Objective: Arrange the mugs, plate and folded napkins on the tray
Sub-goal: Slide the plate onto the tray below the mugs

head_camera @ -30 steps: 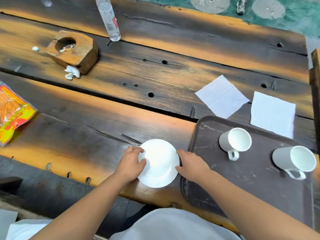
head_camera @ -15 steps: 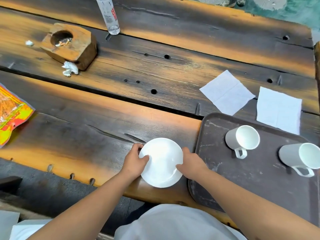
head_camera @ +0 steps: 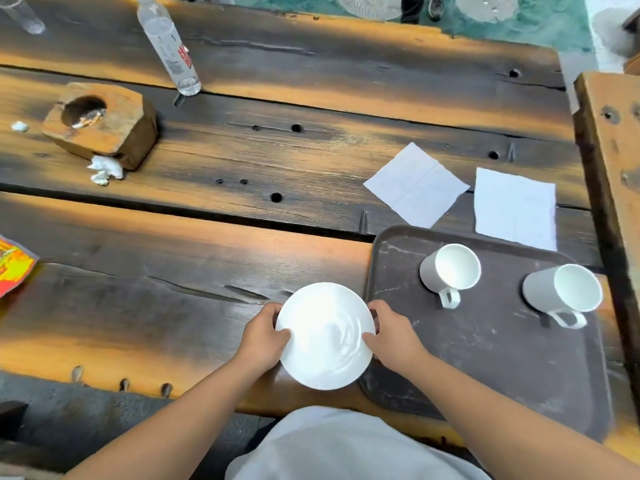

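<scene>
The white plate (head_camera: 325,336) sits at the left edge of the dark tray (head_camera: 491,368), its right rim just over the tray's border while most of it lies above the wooden table (head_camera: 173,306). The left hand (head_camera: 265,336) grips the plate's left rim with curled fingers and the thumb on top; the right hand (head_camera: 389,336) grips the opposite rim the same way, lying over the tray's left part. Whether the plate rests on the wood or is slightly raised I cannot tell. On the tray stand two white mugs: the nearer mug (head_camera: 450,271) toward the far middle, the farther mug (head_camera: 562,292) near the tray's right side, both handles pointing toward the person. Just beyond the tray's far edge two white napkins lie flat on the table, the left napkin (head_camera: 415,185) turned like a diamond, the right napkin (head_camera: 516,207) square, its near edge touching the tray's rim.
</scene>
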Action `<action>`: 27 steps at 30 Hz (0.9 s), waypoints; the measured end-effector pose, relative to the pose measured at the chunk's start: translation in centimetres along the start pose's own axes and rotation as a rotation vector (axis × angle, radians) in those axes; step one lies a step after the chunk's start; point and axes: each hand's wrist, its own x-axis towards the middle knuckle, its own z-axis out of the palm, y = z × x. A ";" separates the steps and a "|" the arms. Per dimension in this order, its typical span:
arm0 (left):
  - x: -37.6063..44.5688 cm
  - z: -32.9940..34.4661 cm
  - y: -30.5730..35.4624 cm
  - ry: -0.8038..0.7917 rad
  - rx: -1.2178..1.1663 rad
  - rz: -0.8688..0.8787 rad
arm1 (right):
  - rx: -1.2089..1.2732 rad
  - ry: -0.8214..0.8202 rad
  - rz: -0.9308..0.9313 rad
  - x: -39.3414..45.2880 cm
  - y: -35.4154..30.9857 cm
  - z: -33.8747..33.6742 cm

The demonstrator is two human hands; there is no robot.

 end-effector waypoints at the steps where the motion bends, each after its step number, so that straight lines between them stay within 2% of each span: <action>1: -0.1 0.5 0.5 -0.018 0.005 0.006 | 0.018 0.008 0.017 -0.4 0.7 -0.4; 11: -1.6 6.9 4.9 -0.122 0.065 0.092 | 0.202 0.089 0.154 -4.0 8.0 -3.9; 27: -2.0 14.2 8.3 -0.189 0.109 0.051 | 0.211 0.083 0.218 -4.8 15.0 -7.6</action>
